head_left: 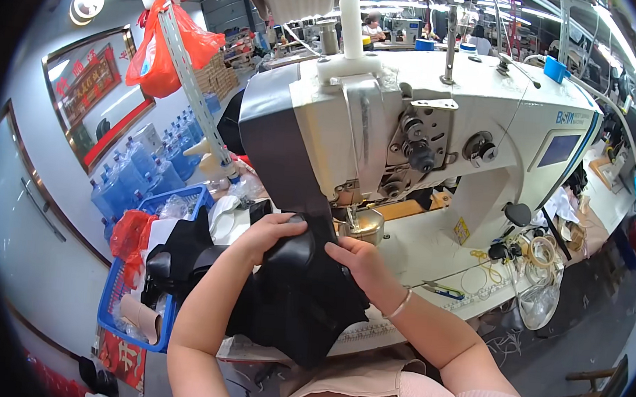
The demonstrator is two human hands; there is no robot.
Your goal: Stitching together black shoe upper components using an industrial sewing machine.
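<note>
A black workpiece, part soft cloth and part shiny leather-like, hangs over the near edge of the sewing machine bed. It looks like a shoe or boot upper, though folds hide its full shape. My left hand grips its upper left part, thumb lying over a smooth, rounded shiny section. On the other side, my right hand pinches the right edge between thumb and fingers, close to the needle area. Behind both hands stands a large white sewing machine. The needle tip and any stitching are hard to make out.
Left of the machine is a blue plastic basket with black pieces and plastic bags. On the table at right lie a small cutter, tape rolls and yellow cord. A wooden stool stands at the lower right.
</note>
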